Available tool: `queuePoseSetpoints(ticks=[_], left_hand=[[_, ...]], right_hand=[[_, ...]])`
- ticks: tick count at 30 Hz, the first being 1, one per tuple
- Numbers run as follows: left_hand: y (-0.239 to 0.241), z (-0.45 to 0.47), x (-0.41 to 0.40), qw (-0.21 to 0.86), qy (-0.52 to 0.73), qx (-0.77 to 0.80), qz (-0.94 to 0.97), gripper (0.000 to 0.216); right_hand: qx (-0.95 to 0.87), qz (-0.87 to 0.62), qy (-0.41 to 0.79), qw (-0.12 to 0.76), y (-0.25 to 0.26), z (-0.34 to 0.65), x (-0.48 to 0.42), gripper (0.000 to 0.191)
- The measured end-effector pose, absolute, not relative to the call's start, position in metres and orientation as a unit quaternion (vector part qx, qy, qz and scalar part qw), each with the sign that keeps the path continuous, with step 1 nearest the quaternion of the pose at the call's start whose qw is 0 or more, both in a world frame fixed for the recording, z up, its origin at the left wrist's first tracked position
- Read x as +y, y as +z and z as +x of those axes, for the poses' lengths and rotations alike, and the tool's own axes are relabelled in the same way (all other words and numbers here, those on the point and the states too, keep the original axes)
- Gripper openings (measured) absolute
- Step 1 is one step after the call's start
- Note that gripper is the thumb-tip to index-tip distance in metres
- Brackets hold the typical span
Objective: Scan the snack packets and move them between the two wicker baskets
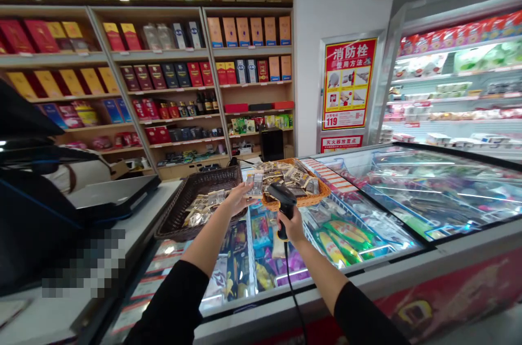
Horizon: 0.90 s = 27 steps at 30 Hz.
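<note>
My left hand (237, 197) holds a small clear snack packet (256, 184) up between two baskets. My right hand (290, 224) grips a black barcode scanner (282, 199) by its handle, its head pointing at the packet. The scanner's black cable (290, 285) hangs down between my arms. A dark wicker basket (187, 205) with several small packets sits to the left of my left hand. An orange wicker basket (322, 190) heaped with similar packets sits just behind the scanner. Both baskets rest on the glass top of a chest freezer (367, 209).
A black checkout screen (28, 171) and a white counter (134, 225) stand at the left. Wall shelves (171, 84) behind hold boxed goods and bottles. An open chiller (452, 89) stands at the right. A red fire-hydrant notice (348, 84) hangs on the white pillar.
</note>
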<state>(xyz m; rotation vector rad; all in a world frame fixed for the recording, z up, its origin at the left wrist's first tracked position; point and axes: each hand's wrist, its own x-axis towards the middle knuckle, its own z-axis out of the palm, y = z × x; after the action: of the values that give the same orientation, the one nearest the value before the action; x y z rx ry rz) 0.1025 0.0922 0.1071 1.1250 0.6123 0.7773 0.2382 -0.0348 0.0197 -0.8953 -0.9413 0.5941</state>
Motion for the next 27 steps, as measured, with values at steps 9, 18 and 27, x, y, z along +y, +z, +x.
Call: queuePoseSetpoints(ticks=[9, 18, 27], left_hand=[[0.079, 0.075, 0.114, 0.593, 0.553, 0.326, 0.487, 0.037], [0.080, 0.077, 0.112, 0.629, 0.568, 0.321, 0.423, 0.030], [0.081, 0.075, 0.110, 0.640, 0.555, 0.324, 0.420, 0.029]], right_hand=[[-0.547, -0.597, 0.094, 0.580, 0.010, 0.209, -0.046, 0.024], [-0.551, -0.604, 0.076, 0.571, 0.011, 0.201, -0.053, 0.024], [-0.535, -0.578, 0.101, 0.608, 0.015, 0.198, -0.058, 0.022]])
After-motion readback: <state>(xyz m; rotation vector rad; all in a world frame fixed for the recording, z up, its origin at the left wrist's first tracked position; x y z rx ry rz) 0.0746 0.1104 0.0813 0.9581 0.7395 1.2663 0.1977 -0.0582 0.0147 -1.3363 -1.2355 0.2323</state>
